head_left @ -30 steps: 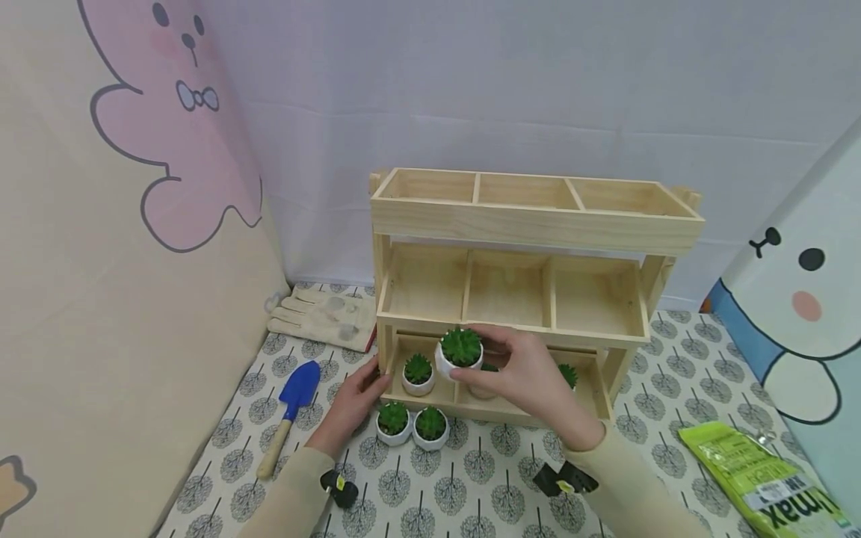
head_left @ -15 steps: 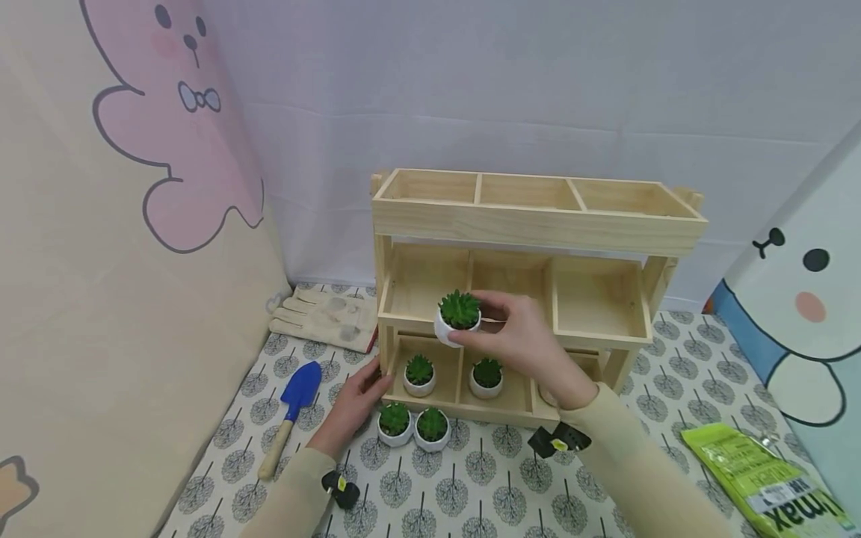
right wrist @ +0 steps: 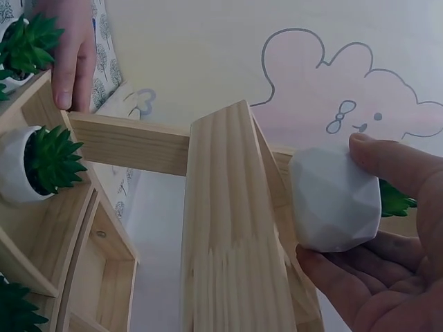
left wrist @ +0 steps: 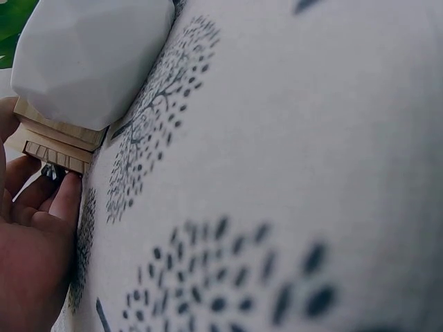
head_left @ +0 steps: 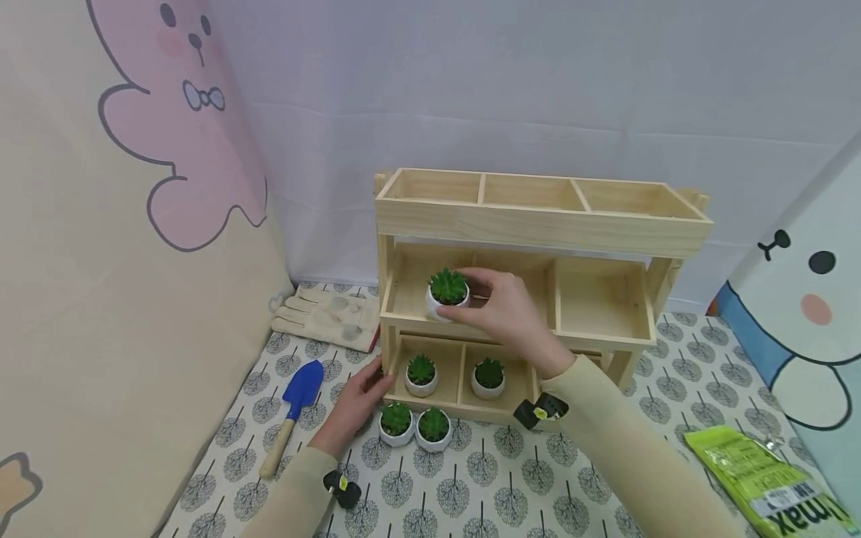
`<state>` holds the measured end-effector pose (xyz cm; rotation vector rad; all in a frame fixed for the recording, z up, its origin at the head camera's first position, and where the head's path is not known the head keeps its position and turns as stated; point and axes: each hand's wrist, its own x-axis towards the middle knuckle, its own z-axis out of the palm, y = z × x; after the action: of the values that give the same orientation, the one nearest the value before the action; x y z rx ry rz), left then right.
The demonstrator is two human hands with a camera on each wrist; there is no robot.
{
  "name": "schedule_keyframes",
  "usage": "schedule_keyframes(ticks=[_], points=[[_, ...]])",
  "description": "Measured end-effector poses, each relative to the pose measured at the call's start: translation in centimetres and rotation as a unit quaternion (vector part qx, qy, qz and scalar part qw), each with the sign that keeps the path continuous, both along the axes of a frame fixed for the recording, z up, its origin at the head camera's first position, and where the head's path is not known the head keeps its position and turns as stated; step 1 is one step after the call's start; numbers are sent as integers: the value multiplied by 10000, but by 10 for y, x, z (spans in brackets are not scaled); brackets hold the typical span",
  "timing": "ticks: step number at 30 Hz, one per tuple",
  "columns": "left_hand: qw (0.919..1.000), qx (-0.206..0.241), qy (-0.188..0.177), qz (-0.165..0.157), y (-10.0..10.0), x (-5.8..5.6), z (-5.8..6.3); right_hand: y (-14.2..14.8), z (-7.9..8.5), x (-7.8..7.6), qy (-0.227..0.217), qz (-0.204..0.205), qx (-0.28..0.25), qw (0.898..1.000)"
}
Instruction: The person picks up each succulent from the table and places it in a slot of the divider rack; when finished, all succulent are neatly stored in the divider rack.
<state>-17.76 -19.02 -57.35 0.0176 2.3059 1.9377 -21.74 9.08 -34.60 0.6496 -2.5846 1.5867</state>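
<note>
My right hand (head_left: 504, 310) pinches a small white faceted pot (right wrist: 336, 197) with a green succulent (head_left: 448, 286), thumb on one side and fingers on the other. It is held at the left compartment of the middle tier of a wooden three-tier planter shelf (head_left: 538, 228). At the shelf's lower left corner, my left hand (head_left: 356, 400) grips the wood, thumb and fingers on either side of it in the left wrist view. Two potted succulents stand in the bottom tier, one in the left compartment (head_left: 421, 379) and one in the middle (head_left: 488, 381); my right forearm covers the right compartment.
Two more potted succulents (head_left: 396, 426) stand on the patterned cloth before the shelf. To the left lie a blue trowel (head_left: 303, 385) with a wooden handle and a pair of pale work gloves (head_left: 323, 317). A green bag (head_left: 760, 474) lies at the right.
My right hand has raised the potted succulent from in front of the bottom tier to the middle tier, slightly leftward. The left hand stays on the shelf corner.
</note>
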Motion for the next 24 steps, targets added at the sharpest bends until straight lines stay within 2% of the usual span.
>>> schedule_keyframes(ticks=[16,24], points=[[10000,50,-38,0,1,0,0,-24,-3,-28,420,7,856,9954],[9999,86,-92,8,1,1,2,-37,-2,-41,548,73,1453,9878]])
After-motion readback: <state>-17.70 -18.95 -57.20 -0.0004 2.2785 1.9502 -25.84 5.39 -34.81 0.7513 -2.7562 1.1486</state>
